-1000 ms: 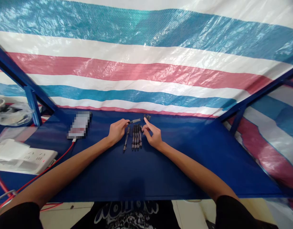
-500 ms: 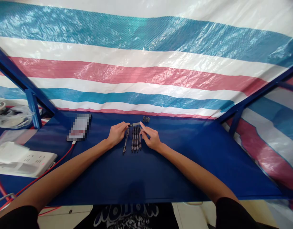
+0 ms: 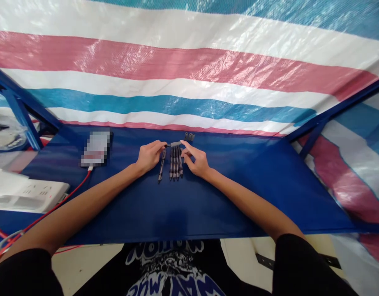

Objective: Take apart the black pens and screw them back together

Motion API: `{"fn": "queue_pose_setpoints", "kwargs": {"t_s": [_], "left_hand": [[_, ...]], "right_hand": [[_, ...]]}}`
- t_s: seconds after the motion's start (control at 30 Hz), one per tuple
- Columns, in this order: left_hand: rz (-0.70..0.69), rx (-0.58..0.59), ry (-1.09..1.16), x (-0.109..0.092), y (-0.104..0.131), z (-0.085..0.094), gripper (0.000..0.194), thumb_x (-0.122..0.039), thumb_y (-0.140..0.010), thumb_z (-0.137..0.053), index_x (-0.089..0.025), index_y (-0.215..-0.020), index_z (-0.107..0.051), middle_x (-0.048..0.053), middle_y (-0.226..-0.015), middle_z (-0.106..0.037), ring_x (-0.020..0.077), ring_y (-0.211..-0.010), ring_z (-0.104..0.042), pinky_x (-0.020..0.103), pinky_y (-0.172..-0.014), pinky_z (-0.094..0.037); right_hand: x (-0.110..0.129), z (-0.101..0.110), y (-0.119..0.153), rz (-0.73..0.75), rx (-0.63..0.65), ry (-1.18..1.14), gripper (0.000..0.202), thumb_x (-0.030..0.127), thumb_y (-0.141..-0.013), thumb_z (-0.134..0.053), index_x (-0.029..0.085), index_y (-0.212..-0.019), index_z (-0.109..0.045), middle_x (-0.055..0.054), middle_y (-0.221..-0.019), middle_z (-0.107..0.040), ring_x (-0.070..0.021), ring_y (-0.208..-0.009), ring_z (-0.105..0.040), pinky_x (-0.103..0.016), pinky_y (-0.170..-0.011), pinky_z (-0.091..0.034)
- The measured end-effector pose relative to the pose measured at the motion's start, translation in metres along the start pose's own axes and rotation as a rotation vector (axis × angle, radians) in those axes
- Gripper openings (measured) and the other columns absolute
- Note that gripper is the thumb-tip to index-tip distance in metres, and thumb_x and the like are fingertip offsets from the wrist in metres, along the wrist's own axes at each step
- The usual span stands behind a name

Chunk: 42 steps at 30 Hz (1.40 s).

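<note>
My left hand (image 3: 150, 156) is closed, its thumb and fingertips pinching the dark end of a slim black-and-grey pen piece (image 3: 175, 144). The piece lies roughly level, its grey section pointing right. At that grey end rests the outstretched index finger of my right hand (image 3: 196, 159); the thumb is apart below it and the other fingers are partly curled. Under the piece, several dark clear-barrelled pens (image 3: 176, 164) lie side by side, tips toward me. One separate pen (image 3: 161, 167) lies left of them, near my left fingers. Several short grey sleeves (image 3: 189, 136) stand behind.
A blue tabletop (image 3: 239, 197) carries everything. At left lie a phone (image 3: 96, 148) on a red cable (image 3: 75, 189) and a white power strip (image 3: 43, 193). A striped plastic sheet (image 3: 177, 65) hangs behind, between blue frame bars (image 3: 328, 121).
The view has tilted down, so the table sits higher in the picture and more of the shirt shows. Both hands keep nearly the same place around the black-and-grey pen piece.
</note>
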<state>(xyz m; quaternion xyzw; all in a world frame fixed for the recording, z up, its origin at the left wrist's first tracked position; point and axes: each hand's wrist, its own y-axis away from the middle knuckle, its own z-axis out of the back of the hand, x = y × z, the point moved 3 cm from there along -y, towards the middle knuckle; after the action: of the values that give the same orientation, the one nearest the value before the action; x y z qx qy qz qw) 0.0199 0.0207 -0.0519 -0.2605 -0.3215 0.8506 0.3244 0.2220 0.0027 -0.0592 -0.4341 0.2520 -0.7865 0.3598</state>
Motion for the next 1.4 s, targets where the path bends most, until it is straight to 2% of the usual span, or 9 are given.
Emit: {"fn": "queue_pose_setpoints", "kwargs": {"t_s": [0.33,0.63,0.97,1.1,1.23,1.4], "left_hand": [[-0.060,-0.030,-0.055,-0.004,0.000,0.003,0.028,-0.019,-0.095,-0.038,-0.015,-0.093,-0.066,0.003,-0.073,-0.065,0.0105,-0.063,-0.057,0.020,-0.059,-0.043],[-0.066,-0.015,-0.066,-0.003,0.001,0.002,0.028,-0.018,-0.095,-0.038,-0.015,-0.095,-0.065,0.004,-0.075,-0.066,0.0104,-0.064,-0.058,0.020,-0.059,-0.044],[-0.100,-0.019,-0.077,-0.007,0.000,0.004,0.028,-0.016,-0.094,-0.038,-0.015,-0.092,-0.065,0.003,-0.072,-0.064,0.0100,-0.060,-0.057,0.020,-0.055,-0.041],[-0.117,-0.022,-0.077,-0.007,0.001,0.004,0.027,-0.015,-0.094,-0.039,-0.014,-0.093,-0.066,0.003,-0.071,-0.065,0.0103,-0.060,-0.057,0.020,-0.054,-0.041],[-0.123,-0.012,-0.093,-0.007,0.002,0.003,0.027,-0.015,-0.093,-0.040,-0.014,-0.092,-0.066,0.003,-0.072,-0.066,0.0106,-0.061,-0.059,0.020,-0.054,-0.041],[-0.116,-0.006,-0.112,-0.007,0.002,0.002,0.027,-0.016,-0.092,-0.040,-0.016,-0.092,-0.067,0.003,-0.073,-0.067,0.0107,-0.063,-0.060,0.020,-0.054,-0.042]], "right_hand": [[0.008,0.002,-0.001,0.063,-0.021,0.035,0.046,0.017,-0.091,-0.041,0.014,-0.137,-0.047,-0.004,-0.080,-0.066,-0.0117,-0.063,-0.058,-0.027,-0.070,-0.055],[0.011,0.002,-0.001,0.169,-0.020,0.067,0.055,0.013,-0.090,-0.042,0.012,-0.145,-0.037,-0.003,-0.078,-0.065,-0.0106,-0.066,-0.059,-0.024,-0.069,-0.054],[0.006,-0.002,0.004,0.200,0.035,0.227,0.058,0.013,-0.090,-0.040,0.010,-0.148,-0.031,-0.004,-0.076,-0.066,-0.0115,-0.066,-0.061,-0.023,-0.068,-0.053],[0.003,-0.006,0.006,0.165,0.087,0.399,0.054,0.016,-0.091,-0.040,0.008,-0.144,-0.039,-0.002,-0.065,-0.060,-0.0117,-0.055,-0.054,-0.023,-0.060,-0.050],[0.005,-0.006,0.006,0.208,0.100,0.578,0.048,0.018,-0.092,-0.039,0.004,-0.137,-0.048,-0.001,-0.056,-0.055,-0.0111,-0.047,-0.043,-0.023,-0.052,-0.043],[0.007,-0.006,0.006,0.237,0.101,0.606,0.047,0.017,-0.092,-0.039,0.002,-0.135,-0.050,0.000,-0.054,-0.052,-0.0114,-0.045,-0.040,-0.025,-0.049,-0.038]]}}
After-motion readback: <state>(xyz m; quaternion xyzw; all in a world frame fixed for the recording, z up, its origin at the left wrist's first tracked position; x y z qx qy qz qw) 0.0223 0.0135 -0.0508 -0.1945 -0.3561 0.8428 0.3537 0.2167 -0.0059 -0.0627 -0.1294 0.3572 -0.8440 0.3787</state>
